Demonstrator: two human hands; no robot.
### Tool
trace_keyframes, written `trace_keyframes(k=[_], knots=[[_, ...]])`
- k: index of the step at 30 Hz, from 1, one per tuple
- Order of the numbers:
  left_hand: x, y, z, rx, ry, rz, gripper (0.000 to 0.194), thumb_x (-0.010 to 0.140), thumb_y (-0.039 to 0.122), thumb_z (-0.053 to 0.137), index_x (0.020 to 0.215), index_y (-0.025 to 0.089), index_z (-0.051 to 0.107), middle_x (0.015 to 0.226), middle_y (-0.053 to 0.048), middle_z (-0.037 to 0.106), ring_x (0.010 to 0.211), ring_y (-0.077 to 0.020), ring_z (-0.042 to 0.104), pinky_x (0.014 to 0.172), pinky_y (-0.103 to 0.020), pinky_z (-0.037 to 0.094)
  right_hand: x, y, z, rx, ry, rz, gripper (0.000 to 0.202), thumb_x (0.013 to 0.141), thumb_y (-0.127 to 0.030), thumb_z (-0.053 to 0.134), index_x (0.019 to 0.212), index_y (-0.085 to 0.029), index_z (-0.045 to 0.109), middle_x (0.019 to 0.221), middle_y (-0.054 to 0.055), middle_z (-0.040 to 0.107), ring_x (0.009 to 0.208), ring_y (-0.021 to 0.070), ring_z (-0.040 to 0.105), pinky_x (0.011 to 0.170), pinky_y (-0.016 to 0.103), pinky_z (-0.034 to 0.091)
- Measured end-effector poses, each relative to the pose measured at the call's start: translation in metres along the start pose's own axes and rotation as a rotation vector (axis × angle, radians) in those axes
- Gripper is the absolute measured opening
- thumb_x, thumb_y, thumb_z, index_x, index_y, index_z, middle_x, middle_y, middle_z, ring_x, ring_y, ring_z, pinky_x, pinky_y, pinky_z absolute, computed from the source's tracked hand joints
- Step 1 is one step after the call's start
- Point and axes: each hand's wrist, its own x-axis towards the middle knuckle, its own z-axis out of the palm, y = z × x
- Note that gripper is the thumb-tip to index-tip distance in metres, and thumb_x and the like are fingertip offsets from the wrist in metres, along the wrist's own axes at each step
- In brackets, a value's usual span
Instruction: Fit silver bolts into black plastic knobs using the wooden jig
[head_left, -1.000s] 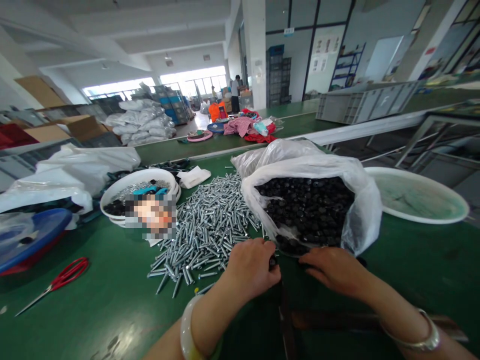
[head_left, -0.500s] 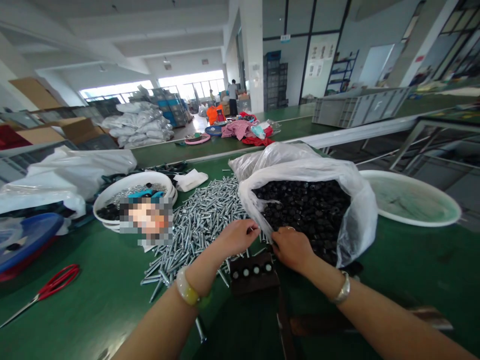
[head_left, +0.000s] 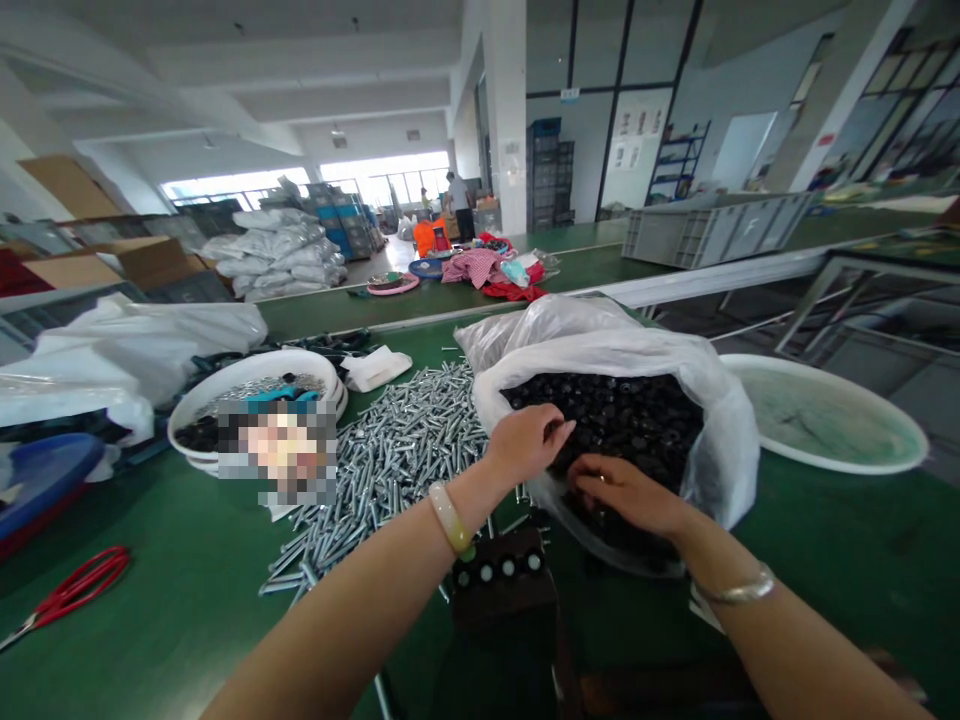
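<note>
A clear plastic bag (head_left: 724,430) full of small black parts (head_left: 630,415) lies open on the green table. My left hand (head_left: 529,440) is over the bag's left side, its fingers curled together; what they pinch, if anything, is too small to name. My right hand (head_left: 626,490) reaches into the bag's near side with fingers bent against the black parts, its grip unclear. Below my hands stands a dark block (head_left: 504,585) with several round, light-centred pieces in a row on top. A heap of silver screws (head_left: 405,435) spreads left of the bag.
Red scissors (head_left: 82,585) and a blue basin (head_left: 52,485) are at the left. White tubs (head_left: 334,375) stand behind the screws, partly pixelated. A white round tray (head_left: 832,415) lies right of the bag. A grey crate (head_left: 712,230) and a distant person (head_left: 460,205) are farther back.
Both hands have moved from the bag's near left edge to over and into its opening. The bag's near edge now hangs lower and the black parts there are more exposed.
</note>
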Motion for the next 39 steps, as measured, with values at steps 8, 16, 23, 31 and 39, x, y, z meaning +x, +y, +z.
trace_keyframes(k=[8,16,23,31,39], knots=[[-0.024,-0.028,0.002,0.206,-0.483,-0.087,0.014,0.067,0.028,0.06,0.073,0.019,0.07,0.077,-0.008,0.069,0.073,-0.0237,0.064,0.06,-0.028,0.046,0.009,0.002,-0.007,-0.562,0.215,-0.099,0.028,0.078,-0.013,0.038,0.091,-0.018,0.062,0.091,0.005,0.065,0.088,0.0168,0.058,0.082,0.028,0.042],[-0.012,-0.033,0.0,0.081,-0.309,-0.022,0.026,0.077,0.038,0.052,0.095,0.025,0.065,0.083,0.0,0.068,0.075,-0.0155,0.062,0.061,-0.022,0.045,0.018,0.004,0.009,-0.849,0.1,-0.033,0.037,0.074,-0.023,0.048,0.11,-0.021,0.059,0.096,0.007,0.063,0.085,0.0203,0.059,0.074,0.029,0.042],[-0.008,-0.032,0.017,0.129,-0.208,-0.028,0.025,0.075,0.028,0.056,0.098,0.025,0.065,0.091,-0.005,0.066,0.086,-0.0228,0.061,0.071,-0.031,0.047,0.011,0.004,0.012,-0.979,0.115,0.017,0.04,0.079,-0.036,0.046,0.115,-0.022,0.055,0.098,0.008,0.061,0.087,0.0226,0.059,0.069,0.03,0.043],[-0.011,-0.025,0.016,0.139,-0.324,0.159,0.025,0.077,0.037,0.056,0.098,0.026,0.064,0.088,-0.002,0.066,0.082,-0.0182,0.062,0.071,-0.026,0.047,0.022,0.006,0.016,-0.801,0.188,0.057,0.024,0.076,-0.036,0.052,0.088,-0.021,0.067,0.084,0.009,0.063,0.078,0.0252,0.06,0.065,0.033,0.041],[-0.015,-0.016,0.011,0.174,-0.306,0.188,0.028,0.078,0.03,0.056,0.106,0.028,0.06,0.097,-0.003,0.064,0.087,-0.0194,0.061,0.07,-0.026,0.046,0.014,0.01,-0.013,-0.311,0.357,0.029,0.042,0.083,-0.05,0.03,0.088,-0.019,0.058,0.066,0.003,0.059,0.053,0.0141,0.051,0.046,0.025,0.035]])
